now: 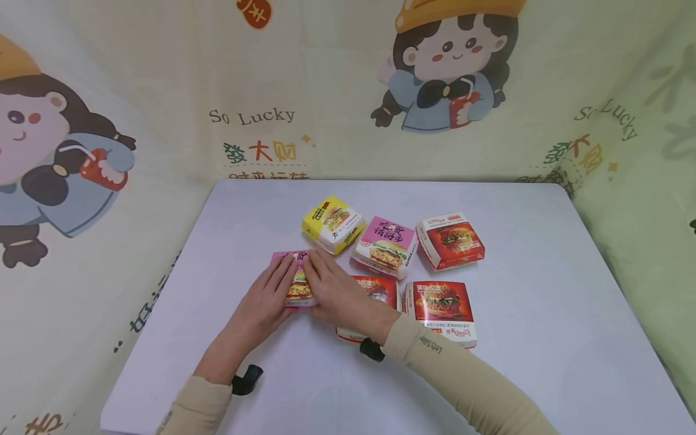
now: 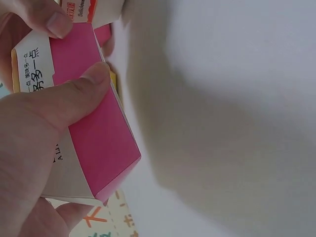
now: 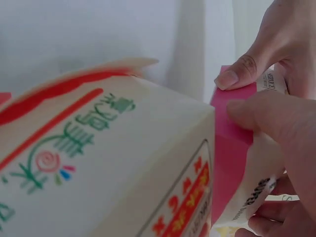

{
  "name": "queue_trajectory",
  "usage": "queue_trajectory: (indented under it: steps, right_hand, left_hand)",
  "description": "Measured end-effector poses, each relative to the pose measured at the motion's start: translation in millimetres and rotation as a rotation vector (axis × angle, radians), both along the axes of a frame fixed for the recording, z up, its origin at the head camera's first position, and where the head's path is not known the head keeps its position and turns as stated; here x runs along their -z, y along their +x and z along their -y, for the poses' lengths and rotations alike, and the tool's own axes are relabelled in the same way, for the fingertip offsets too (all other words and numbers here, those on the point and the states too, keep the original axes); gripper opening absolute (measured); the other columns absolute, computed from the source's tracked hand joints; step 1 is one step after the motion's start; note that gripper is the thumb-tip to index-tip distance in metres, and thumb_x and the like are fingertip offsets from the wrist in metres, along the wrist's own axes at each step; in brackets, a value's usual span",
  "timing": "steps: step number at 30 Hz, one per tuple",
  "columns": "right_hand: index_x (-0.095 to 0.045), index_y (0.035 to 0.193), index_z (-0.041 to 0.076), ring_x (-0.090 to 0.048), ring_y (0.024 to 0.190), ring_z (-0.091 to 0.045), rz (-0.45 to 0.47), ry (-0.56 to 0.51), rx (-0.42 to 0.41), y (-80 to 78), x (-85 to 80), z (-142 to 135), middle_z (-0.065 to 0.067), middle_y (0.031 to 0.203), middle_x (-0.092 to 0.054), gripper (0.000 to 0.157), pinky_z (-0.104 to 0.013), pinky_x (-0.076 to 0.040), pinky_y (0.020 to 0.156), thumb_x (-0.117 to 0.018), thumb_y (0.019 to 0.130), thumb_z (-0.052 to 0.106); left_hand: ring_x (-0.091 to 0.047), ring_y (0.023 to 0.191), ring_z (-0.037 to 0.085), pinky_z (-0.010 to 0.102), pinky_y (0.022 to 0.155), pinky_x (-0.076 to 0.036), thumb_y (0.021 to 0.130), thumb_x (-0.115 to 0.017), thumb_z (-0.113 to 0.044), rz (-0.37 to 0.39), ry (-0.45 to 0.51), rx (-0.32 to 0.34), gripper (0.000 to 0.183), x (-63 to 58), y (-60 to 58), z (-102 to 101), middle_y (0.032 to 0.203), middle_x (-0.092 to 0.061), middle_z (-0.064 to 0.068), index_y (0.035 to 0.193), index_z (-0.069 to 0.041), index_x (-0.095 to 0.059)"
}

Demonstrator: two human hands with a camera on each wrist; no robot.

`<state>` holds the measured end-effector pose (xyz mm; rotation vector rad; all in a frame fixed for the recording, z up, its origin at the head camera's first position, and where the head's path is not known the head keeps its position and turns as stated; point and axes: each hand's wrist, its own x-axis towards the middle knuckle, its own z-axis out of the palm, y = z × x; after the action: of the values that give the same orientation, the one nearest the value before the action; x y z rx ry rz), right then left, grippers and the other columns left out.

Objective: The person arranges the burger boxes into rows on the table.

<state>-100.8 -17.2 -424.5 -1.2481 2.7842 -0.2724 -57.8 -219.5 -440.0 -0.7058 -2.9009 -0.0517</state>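
A pink-and-white burger box (image 1: 300,289) lies between both hands at the left of the group. My left hand (image 1: 264,302) grips its left part, fingers over the printed top and thumb (image 2: 86,89) against the pink side. From the right, my right hand (image 1: 344,296) holds the same box, its thumb (image 3: 242,113) also on the pink side. In the head view the fingers cover much of the lid. A red-and-white burger box (image 1: 380,289) sits under the right forearm, partly hidden by it; white box sides (image 3: 133,143) fill the left of the right wrist view.
Behind the hands stand a yellow burger box (image 1: 333,223), another pink one (image 1: 386,244) and a red one (image 1: 452,240). One more red box (image 1: 441,308) is near the right sleeve. All rest on a white table (image 1: 544,362) before a printed cloth backdrop (image 1: 348,90).
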Motion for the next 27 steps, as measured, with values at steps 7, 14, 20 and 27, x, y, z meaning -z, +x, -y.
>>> queue_trajectory:
  steps: [7, 14, 20, 27]
  right_hand:
    - [-0.024, 0.157, 0.005, -0.017, 0.154, -0.029, 0.072, 0.009, -0.001, 2.7, 0.1, -1, -0.014, 0.165, -0.021, 0.091, -0.038, -0.023, 0.124, -0.072, 0.088, 0.043]
    - [-0.027, 0.156, 0.006, -0.021, 0.153, -0.027, 0.105, 0.028, -0.021, 6.0, -0.2, -4, -0.013, 0.165, -0.022, 0.089, -0.038, -0.027, 0.122, -0.07, 0.089, 0.046]
    - [-0.028, 0.156, 0.007, -0.023, 0.153, -0.027, 0.127, 0.052, -0.029, 7.5, -0.5, -7, -0.012, 0.164, -0.023, 0.089, -0.038, -0.029, 0.122, -0.07, 0.089, 0.047]
    - [-0.029, 0.156, 0.008, -0.026, 0.152, -0.026, 0.149, 0.053, -0.029, 8.4, 0.1, -10, -0.011, 0.164, -0.024, 0.087, -0.038, -0.03, 0.122, -0.069, 0.09, 0.048]
  left_hand:
    - [-0.031, 0.148, 0.036, 0.048, 0.116, -0.038, 0.074, -0.087, -0.031, 0.013, -0.003, 0.006, 0.102, 6.6, 4.9, 4, 0.16, -0.032, 0.016, 0.154, -0.003, -0.03]
    - [-0.032, 0.147, 0.036, 0.048, 0.116, -0.038, 0.073, -0.088, -0.032, 0.027, 0.017, 0.008, 0.103, 12.1, 10.0, 5, 0.16, -0.033, 0.016, 0.154, -0.003, -0.031]
    - [-0.033, 0.147, 0.035, 0.047, 0.117, -0.037, 0.071, -0.09, -0.033, 0.019, 0.029, 0.021, 0.104, 16.8, 10.7, 5, 0.16, -0.035, 0.014, 0.153, -0.004, -0.033]
    - [-0.033, 0.147, 0.034, 0.047, 0.117, -0.037, 0.067, -0.092, -0.028, 0.015, 0.069, 0.029, 0.105, 19.7, 10.9, 5, 0.158, -0.036, 0.014, 0.152, -0.004, -0.035]
